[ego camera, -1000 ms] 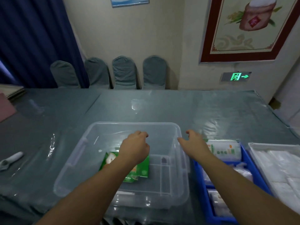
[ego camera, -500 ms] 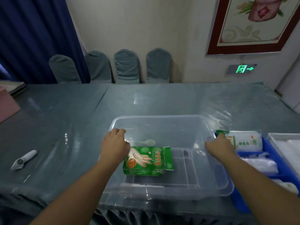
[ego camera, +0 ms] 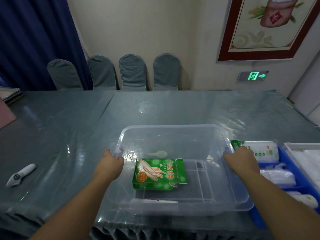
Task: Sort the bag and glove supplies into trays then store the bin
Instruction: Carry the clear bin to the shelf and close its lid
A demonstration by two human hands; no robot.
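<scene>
Both hands [ego camera: 110, 166] [ego camera: 242, 159] — fingers around bin [ego camera: 173, 129] rims

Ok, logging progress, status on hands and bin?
Left hand, right hand grip clear bin rims. Green glove pack inside. Nothing blocking.

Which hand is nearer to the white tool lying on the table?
Left. The left hand grips the clear bin's left rim, on the white tool's side; the right hand grips the far, right rim.

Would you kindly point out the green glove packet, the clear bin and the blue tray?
green glove packet [ego camera: 158, 173]: head view, printed front.
clear bin [ego camera: 173, 126]: head view, far rim.
blue tray [ego camera: 284, 159]: head view, right wall.
</scene>
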